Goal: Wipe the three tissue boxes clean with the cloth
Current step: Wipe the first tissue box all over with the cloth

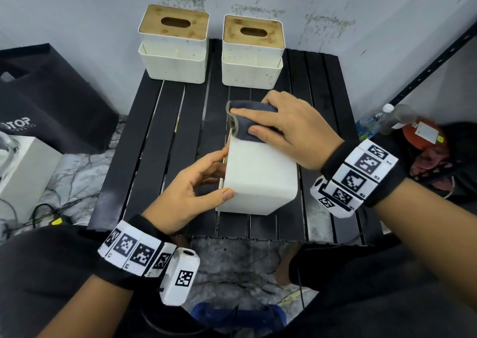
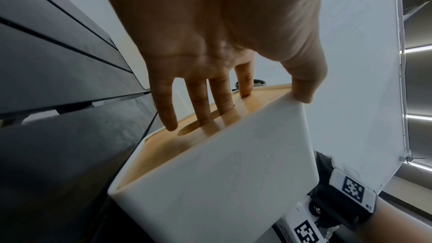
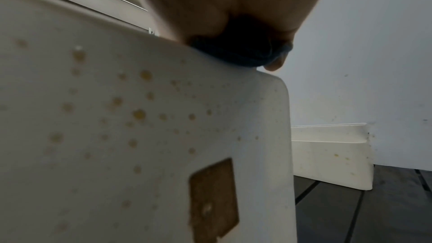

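- Left box (image 1: pixel 174 44) and mid box (image 1: pixel 253 51) stand upright at the back of the black table (image 1: pixel 154 131), against the wall, side by side and apart. Both show brown specks on their white fronts, so I judge them not yet wiped.
- Left hand (image 1: pixel 191 183) steadies the near box (image 1: pixel 258 177), which lies on its side at the table's middle, wooden lid facing left. The fingers lie straight against the lid and the thumb hooks over the near top edge: a bracing hold, not a closed fist.
- Near box's upward face looks clean from the head view. The right wrist view shows its right-hand side thick with brown spots (image 3: pixel 140 114) around a brown square patch.
- Right hand (image 1: pixel 291 131) presses the dark cloth (image 1: pixel 247 121) onto the far end of that upward face, fingers laid over the cloth and thumb pinching its near edge.
- Step in hand, as I read it: wiping the first of three boxes.
- Next likely calls for turning the box, or bringing the cloth down its spotted right side, while the left hand keeps it from sliding.
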